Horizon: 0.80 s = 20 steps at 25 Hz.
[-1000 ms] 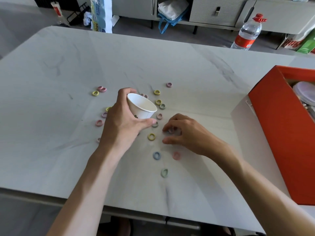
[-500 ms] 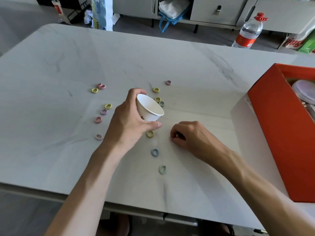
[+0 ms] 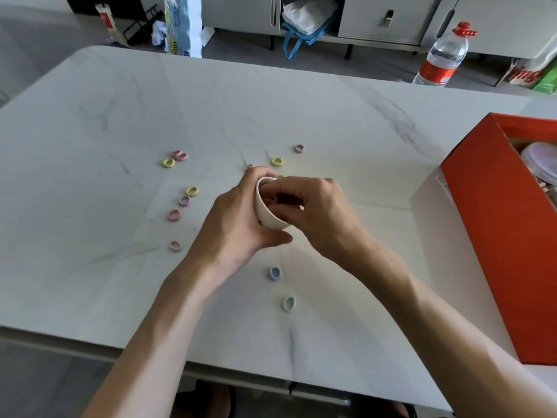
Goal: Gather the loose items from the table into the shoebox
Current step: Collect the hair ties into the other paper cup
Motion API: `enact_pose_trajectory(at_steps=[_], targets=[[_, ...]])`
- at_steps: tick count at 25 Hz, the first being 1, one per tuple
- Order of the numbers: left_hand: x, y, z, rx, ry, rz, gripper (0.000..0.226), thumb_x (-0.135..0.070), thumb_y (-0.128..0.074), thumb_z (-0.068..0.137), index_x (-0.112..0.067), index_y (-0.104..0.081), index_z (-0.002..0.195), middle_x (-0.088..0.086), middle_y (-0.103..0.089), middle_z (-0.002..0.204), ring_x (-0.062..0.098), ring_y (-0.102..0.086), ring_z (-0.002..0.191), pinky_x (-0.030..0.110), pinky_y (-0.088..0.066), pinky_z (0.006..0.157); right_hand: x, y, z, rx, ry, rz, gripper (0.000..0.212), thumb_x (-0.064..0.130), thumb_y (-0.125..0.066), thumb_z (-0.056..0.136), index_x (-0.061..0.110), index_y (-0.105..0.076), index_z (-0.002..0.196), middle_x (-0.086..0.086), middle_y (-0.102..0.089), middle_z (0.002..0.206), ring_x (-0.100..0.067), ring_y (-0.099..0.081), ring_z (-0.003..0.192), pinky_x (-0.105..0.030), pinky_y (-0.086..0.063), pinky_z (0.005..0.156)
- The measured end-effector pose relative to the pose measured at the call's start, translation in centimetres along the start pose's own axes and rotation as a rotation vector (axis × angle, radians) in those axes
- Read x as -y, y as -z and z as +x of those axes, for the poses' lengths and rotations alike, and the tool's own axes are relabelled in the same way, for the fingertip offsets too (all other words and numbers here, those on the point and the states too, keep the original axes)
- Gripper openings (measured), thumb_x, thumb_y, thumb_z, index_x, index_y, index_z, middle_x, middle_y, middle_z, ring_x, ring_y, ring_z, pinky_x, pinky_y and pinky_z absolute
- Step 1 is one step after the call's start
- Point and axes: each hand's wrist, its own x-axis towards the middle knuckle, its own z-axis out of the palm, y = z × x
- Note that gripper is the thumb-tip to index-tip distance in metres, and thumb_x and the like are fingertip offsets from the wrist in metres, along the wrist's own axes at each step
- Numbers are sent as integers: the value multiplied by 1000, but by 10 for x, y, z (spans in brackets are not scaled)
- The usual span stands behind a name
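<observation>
Right grip (image 3: 316, 215) now over cup (image 3: 270, 218) mouth

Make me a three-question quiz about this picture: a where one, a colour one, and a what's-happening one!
1. Where is the shoebox from the cup? A) left B) right C) underneath
2. What colour is the ring nearest the table's near edge? A) green B) red C) black
3. The cup is: A) lying on the table B) in the shoebox C) gripped by the left hand

Answers: 1 B: the shoebox sits at the table's right side. 2 A: the green ring lies closest. 3 C: its fingers wrap the cup.
</observation>
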Motion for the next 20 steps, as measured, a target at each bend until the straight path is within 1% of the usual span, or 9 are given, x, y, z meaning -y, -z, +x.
enact_pose_trajectory(at_steps=[2, 3, 6, 8, 10, 12, 14, 17, 20], targets=[[1, 3, -1, -28, 7, -14, 81, -12, -93, 52, -33, -52, 119, -17, -68, 100, 6, -66, 94, 38, -58, 77, 0, 2, -2, -37, 20, -3, 20, 5, -68, 84, 16, -76, 99, 10, -74, 88, 5, -66, 81, -7, -43, 72], [3, 6, -1, -48, 8, -9, 80, -14, -93, 52, -32, -53, 119, -16, -68, 101, 7, -65, 93, 36, -57, 77, -1, 5, -2, -93, 38, -29, 19, 6, -67, 85, 16, -76, 99, 10, -74, 92, 5, -66, 84, -8, -44, 74], [7, 17, -1, -143, 18, 16, 74, -23, -95, 53, -33, -53, 114, -19, -67, 92, -5, -61, 84, 9, -45, 67, -8, 14, -6, -147, 29, -102, 16, 12, -69, 86, 19, -75, 100, 12, -73, 95, 1, -65, 84, -14, -47, 76], [9, 25, 0, -246, 64, 29, 73, -29, -94, 54, -33, -53, 114, -25, -61, 89, -3, -57, 79, 1, -37, 62, -15, 19, -15, 58, 2, -204, 30, 25, -80, 77, 22, -72, 106, 9, -68, 102, -3, -62, 83, -20, -48, 75], [14, 32, 1, -339, 129, 20, 74, -31, -93, 56, -30, -52, 117, -26, -57, 90, -1, -51, 80, 0, -37, 62, -23, 15, -29, 407, 11, -430, 58, 43, -84, 67, 31, -65, 120, 9, -55, 121, -6, -56, 96, -21, -46, 82], [19, 38, 2, -372, 163, -10, 74, -29, -92, 58, -30, -50, 118, -25, -56, 92, -2, -51, 83, 2, -40, 63, -29, 5, -41, 593, 69, -585, 68, 54, -81, 64, 41, -56, 126, 12, -43, 132, -5, -46, 110, -23, -44, 88], [21, 39, 2, -367, 172, -17, 74, -29, -92, 59, -31, -49, 119, -23, -57, 94, 2, -53, 86, 9, -43, 67, -33, -3, -47, 582, 142, -615, 63, 55, -78, 67, 43, -56, 124, 12, -39, 135, -6, -42, 112, -29, -47, 86], [20, 38, 0, -361, 164, -10, 74, -29, -91, 59, -30, -49, 120, -19, -58, 95, 6, -55, 90, 16, -45, 70, -36, -10, -42, 433, 176, -583, 57, 50, -80, 69, 35, -62, 120, 5, -39, 138, -11, -47, 106, -35, -51, 80], [22, 37, 1, -360, 165, -12, 75, -29, -92, 59, -30, -49, 120, -19, -58, 94, 2, -53, 86, 10, -44, 67, -41, -18, -30, 338, 103, -563, 67, 46, -82, 69, 27, -58, 129, 0, -37, 143, -16, -52, 110, -33, -50, 83]])
